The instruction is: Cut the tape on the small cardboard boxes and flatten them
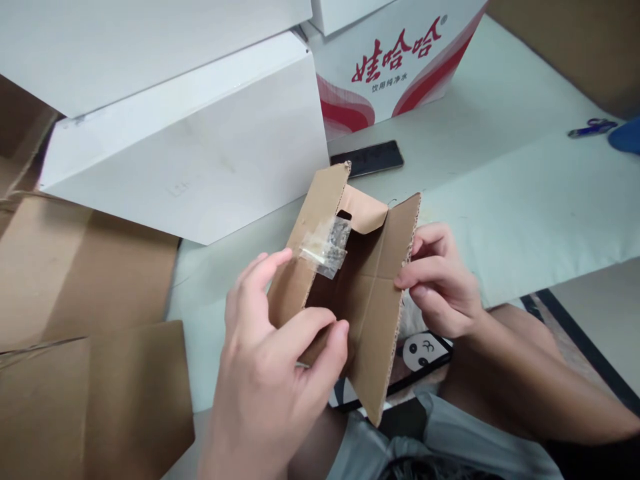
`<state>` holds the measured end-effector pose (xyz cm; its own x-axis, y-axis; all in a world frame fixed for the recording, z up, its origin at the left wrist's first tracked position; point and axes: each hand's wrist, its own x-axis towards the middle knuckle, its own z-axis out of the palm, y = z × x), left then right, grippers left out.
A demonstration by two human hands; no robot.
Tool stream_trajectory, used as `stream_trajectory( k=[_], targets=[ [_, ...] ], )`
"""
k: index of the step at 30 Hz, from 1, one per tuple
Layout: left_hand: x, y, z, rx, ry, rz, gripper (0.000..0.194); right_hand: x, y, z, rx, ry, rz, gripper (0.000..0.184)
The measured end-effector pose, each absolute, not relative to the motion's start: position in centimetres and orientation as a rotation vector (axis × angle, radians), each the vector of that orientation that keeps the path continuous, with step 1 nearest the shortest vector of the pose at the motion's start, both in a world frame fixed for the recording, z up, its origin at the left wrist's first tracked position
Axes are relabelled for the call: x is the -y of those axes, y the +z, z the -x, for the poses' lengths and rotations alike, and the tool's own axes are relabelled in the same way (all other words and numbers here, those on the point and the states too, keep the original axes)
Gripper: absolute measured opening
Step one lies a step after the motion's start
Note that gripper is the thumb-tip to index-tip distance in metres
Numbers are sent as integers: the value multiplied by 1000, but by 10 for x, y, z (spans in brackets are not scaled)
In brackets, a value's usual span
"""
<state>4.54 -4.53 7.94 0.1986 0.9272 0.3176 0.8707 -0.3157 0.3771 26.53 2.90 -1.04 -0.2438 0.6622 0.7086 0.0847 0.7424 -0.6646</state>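
Observation:
A small brown corrugated cardboard box is held up in front of me, flaps open and partly unfolded. My left hand grips its left panel, thumb inside and fingers behind the flap. A small clear plastic bag of tiny metal parts is taped to that left flap, just above my left fingers. My right hand pinches the right flap's edge, fingers curled closed on the cardboard.
Large white boxes stand at the left and back, a red-and-white printed carton behind. A dark phone lies on the pale surface. Flat brown cardboard lies at left. A panda-print item rests by my knee.

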Motion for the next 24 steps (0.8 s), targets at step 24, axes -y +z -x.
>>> stream_trajectory(
  k=[24],
  targets=[
    [54,83,-33,-1721,370,-2399,21,-29,-11,-264,1740,597,613,21]
  ],
)
